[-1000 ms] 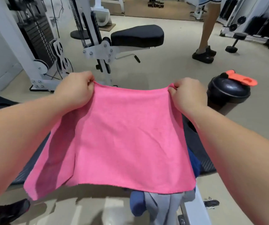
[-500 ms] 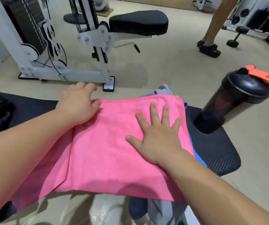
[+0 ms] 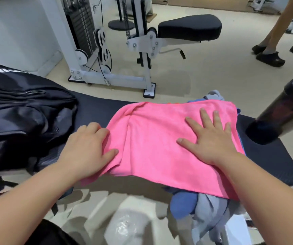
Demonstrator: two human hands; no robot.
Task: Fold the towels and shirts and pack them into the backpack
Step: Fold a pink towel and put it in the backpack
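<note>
A pink towel (image 3: 160,144) lies spread over a black padded bench (image 3: 274,167), with a fold line running down its left part. My right hand (image 3: 211,138) presses flat on the towel's right half, fingers straight and spread. My left hand (image 3: 89,149) rests on the towel's left edge with fingers bent over the cloth and the thumb on top. Blue and grey garments (image 3: 204,213) lie under the towel and hang off the bench's near side. A black backpack (image 3: 18,110) sits on the bench at the left.
A dark shaker bottle (image 3: 282,112) stands on the bench's right end. Beyond the bench stands a white weight machine (image 3: 106,75) with a black seat (image 3: 190,27). A person's legs (image 3: 271,41) are at the far right on the beige floor.
The towel was held up by both hands, then laid on the bench. My right hand stays flat on it; my left hand slid down along the left edge toward me.
</note>
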